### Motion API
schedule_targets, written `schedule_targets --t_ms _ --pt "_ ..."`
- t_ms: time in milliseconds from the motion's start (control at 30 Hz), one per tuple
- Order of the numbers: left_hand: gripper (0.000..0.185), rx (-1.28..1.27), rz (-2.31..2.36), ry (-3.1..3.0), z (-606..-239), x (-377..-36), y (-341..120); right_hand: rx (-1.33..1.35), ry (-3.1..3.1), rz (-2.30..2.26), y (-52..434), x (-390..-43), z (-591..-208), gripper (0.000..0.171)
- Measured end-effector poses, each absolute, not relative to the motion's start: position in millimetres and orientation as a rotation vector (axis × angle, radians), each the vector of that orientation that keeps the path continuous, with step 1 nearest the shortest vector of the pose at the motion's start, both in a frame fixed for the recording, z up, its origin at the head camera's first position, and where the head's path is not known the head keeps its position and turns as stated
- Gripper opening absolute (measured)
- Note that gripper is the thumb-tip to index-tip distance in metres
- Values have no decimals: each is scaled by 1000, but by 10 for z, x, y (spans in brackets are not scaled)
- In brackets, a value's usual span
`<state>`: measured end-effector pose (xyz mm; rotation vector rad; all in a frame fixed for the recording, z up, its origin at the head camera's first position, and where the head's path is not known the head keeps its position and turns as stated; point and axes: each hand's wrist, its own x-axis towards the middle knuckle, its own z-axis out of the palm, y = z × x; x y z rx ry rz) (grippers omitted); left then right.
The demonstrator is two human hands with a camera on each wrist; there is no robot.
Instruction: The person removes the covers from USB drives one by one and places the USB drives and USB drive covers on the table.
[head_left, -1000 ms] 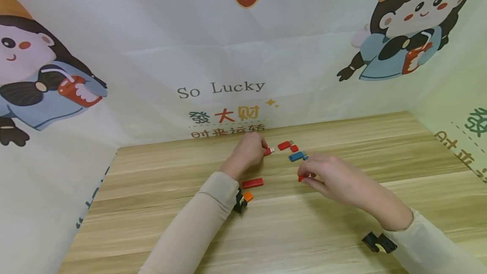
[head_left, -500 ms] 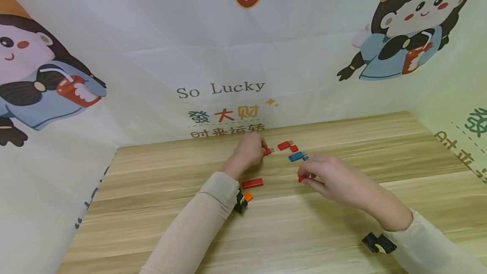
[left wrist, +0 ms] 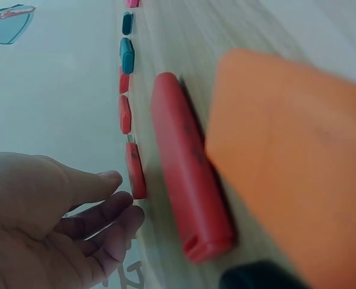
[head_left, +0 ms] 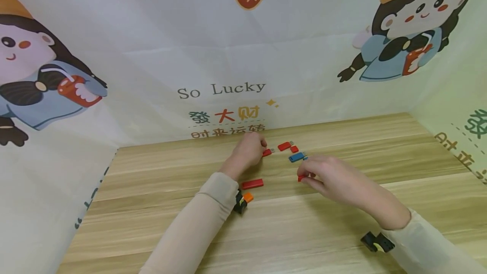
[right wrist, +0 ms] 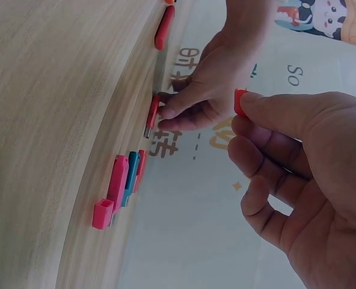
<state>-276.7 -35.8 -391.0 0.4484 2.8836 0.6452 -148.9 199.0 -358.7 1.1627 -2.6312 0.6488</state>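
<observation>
Change: hardly anything moves between the earlier head views and now; both my hands hold their places, so the work pauses mid-grasp.
Right hand (head_left: 335,176): fingers pinch a small red cap (right wrist: 240,101) just above the counter (head_left: 266,231).
Capped red stick (head_left: 253,184): lies beside my left wrist.
Left hand (head_left: 249,152): fingers curl round an uncapped red stick (head_left: 267,152), toward the counter's far edge.
Beyond: another red stick (head_left: 284,146) and a blue stick (head_left: 296,157).
</observation>
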Motion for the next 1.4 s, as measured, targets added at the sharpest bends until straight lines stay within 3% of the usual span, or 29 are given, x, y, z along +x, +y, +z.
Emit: schedule_targets --t_ms 800,1400 --pt "32 530 710 3084 -3701 -2343 -595 1160 -2685 604 1794 -1955 -3552 10" --pt "31 779 589 3253 -3709 -1892 -870 1149 -2799 524 1598 -2377 -3598 3"
